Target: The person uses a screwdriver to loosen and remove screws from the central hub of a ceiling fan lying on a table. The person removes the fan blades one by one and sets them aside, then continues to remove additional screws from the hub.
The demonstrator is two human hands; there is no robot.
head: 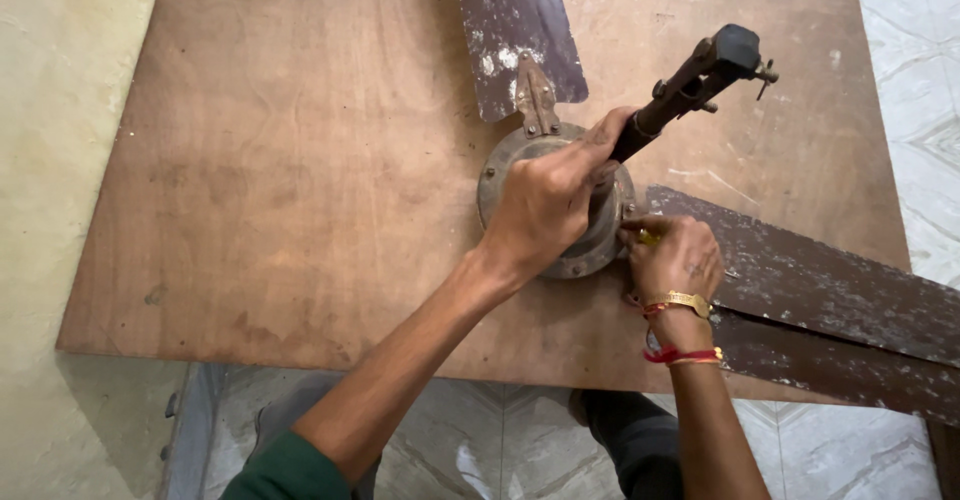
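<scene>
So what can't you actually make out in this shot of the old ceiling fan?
Head view only:
- Middle of the fan motor: covered by the left hand.
- Small yellowish thing at the right hand: mostly hidden by its fingers; too small to name.
- Upper blade: tip cut by the top edge.
- Right blades: ends cut by the right edge.
- Rod: its foot hidden behind the left hand.

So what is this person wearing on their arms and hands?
The left hand is bare, with no ring or band visible; a dark green sleeve shows low on that arm, pushed up past the forearm. The right hand has a gold-coloured wrist band and, further up, red thread with a thin gold bangle. No gloves.
</scene>
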